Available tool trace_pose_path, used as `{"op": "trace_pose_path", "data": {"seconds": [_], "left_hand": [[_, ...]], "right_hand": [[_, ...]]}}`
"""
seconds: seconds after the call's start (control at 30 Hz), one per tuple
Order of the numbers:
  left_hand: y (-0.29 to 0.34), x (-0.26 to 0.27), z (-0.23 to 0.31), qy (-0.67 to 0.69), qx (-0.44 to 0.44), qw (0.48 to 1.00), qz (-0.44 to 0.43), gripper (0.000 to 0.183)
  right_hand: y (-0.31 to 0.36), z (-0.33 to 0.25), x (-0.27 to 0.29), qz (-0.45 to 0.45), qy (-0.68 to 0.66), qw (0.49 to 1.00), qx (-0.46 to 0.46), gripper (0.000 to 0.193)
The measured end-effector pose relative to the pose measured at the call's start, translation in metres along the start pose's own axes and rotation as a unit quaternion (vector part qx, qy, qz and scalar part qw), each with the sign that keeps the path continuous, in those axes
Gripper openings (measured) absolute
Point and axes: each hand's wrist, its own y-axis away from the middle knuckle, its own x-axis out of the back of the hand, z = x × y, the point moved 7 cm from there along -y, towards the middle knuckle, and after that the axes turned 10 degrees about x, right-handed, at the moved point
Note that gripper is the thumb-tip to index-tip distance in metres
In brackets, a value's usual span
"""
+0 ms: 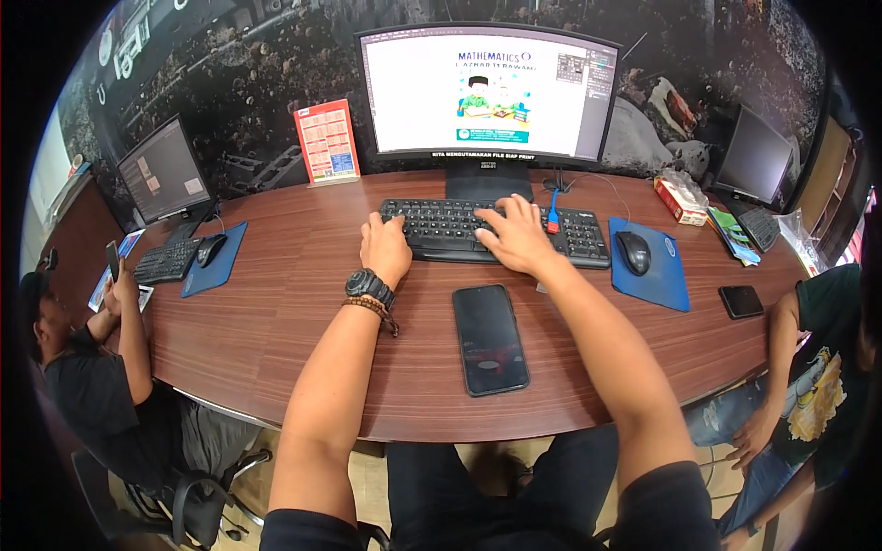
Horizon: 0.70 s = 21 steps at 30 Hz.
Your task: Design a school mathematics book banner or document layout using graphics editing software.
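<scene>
Both my hands rest on a black keyboard (441, 230) on the desk before me. At its left end lies my left hand (386, 248), fingers apart over the keys, holding nothing; a black watch (369, 286) and a brown bead bracelet (377, 310) circle that wrist. My right hand (522, 241) spreads its fingers over the middle-right keys, also holding nothing. Beside it, a blue and red cable piece (553, 213) lies across the keyboard. Behind stands a wide curved monitor (423, 101) showing a colourful cover design. A dark smartphone (490, 340) lies between my forearms.
On the right, a black mouse (634, 253) sits on a blue mouse pad (675, 286). A red calendar (328, 142) stands at back left. People sit on both sides; the left person (96, 386) holds up a phone. A second phone (740, 301) lies near the right person (818, 358).
</scene>
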Motion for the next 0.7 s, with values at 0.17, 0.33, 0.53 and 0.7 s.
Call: {"op": "trace_pose_path", "data": {"seconds": [0.17,0.33,0.53,0.7], "left_hand": [[0.002,-0.005,-0.003,-0.006,-0.003,1.0,-0.002,0.037],[0.0,-0.006,-0.005,-0.009,-0.003,1.0,0.0,0.034],[-0.001,-0.009,0.0,-0.028,-0.007,1.0,-0.004,0.028],[-0.001,-0.007,-0.002,-0.036,0.008,0.998,-0.04,0.036]], "right_hand": [[-0.022,-0.013,-0.018,-0.08,-0.024,0.995,-0.059,0.043],[0.0,0.013,0.016,0.044,0.019,0.999,-0.004,0.037],[0.094,0.121,0.084,0.125,0.124,0.979,-0.104,0.025],[0.141,0.133,0.105,0.151,0.063,0.966,-0.199,0.032]]}}
